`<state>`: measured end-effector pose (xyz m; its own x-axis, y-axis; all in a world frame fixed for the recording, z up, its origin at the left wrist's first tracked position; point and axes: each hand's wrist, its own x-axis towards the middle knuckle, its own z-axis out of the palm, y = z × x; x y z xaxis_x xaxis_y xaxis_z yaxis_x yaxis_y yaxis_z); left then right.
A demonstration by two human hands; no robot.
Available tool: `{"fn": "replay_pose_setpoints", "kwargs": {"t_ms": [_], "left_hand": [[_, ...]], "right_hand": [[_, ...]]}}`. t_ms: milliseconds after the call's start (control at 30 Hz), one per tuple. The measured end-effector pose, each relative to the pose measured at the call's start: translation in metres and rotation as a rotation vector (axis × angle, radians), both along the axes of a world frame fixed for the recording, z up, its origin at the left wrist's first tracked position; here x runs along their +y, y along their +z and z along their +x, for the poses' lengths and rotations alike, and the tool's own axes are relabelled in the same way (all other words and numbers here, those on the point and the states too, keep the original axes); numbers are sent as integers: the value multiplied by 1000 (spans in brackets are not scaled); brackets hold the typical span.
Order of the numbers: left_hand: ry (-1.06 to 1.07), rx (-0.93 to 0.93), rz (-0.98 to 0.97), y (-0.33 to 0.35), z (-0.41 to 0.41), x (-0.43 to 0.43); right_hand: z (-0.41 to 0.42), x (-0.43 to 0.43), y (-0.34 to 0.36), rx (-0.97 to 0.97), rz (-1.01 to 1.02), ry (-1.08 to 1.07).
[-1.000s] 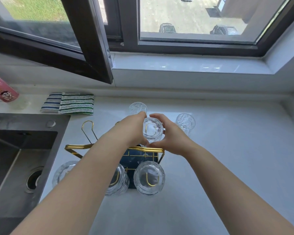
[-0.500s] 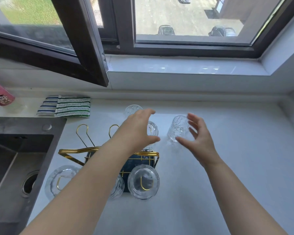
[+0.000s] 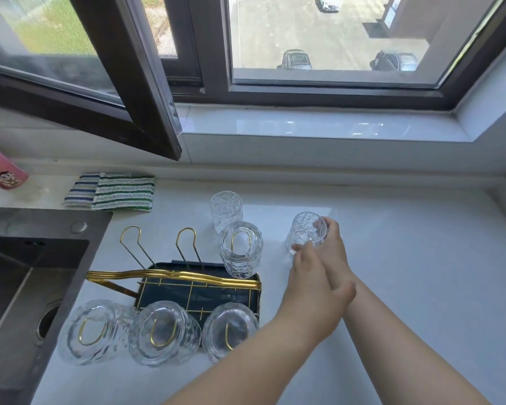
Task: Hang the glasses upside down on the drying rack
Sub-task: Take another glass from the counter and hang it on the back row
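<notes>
The clear ribbed glass [image 3: 306, 233] stands on the desk [image 3: 406, 273], right of the drying rack [image 3: 199, 287]. Your right hand [image 3: 333, 258] has its fingers [image 3: 329, 226] wrapped round its far side; your left hand [image 3: 310, 276] steadies its near base, presumably for inverting. Four glasses already hang; two far hooks stand free.

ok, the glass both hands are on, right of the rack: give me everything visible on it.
The glass is clear, with a rippled textured wall, apparently empty. It is tilted, mouth toward the camera and slightly right, over the white counter, right of the drying rack. The right hand has its fingers at the rim; the left hand touches its lower side. Whether it rests on the counter is unclear.
</notes>
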<state>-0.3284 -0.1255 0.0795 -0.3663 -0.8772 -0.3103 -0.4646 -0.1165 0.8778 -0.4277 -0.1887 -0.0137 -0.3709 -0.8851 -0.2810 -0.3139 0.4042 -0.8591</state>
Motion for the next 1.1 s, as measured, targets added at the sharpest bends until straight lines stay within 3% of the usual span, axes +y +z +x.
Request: {"fn": "replay_pose_setpoints", "kwargs": {"t_ms": [300,433,533,667,767,867,1000,1100], "left_hand": [[163,-1,52,1,12,-14],[148,105,31,12,22,-10],[129,166,-36,26,29,-3],[143,116,-191,42,47,8],[164,104,-283,52,66,13],[203,202,-242,60,90,16],[220,410,-100,65,129,17],[169,515,-70,66,152,18]], "right_hand": [[-8,34,35,-35,-128,37],[-7,58,61,-7,-219,89],[1,74,80,85,-281,142],[18,90,104,225,-336,198],[30,100,123,228,-387,299],[35,104,142,43,-344,376],[39,104,151,-660,-206,419],[57,95,153,-873,-142,508]]}}
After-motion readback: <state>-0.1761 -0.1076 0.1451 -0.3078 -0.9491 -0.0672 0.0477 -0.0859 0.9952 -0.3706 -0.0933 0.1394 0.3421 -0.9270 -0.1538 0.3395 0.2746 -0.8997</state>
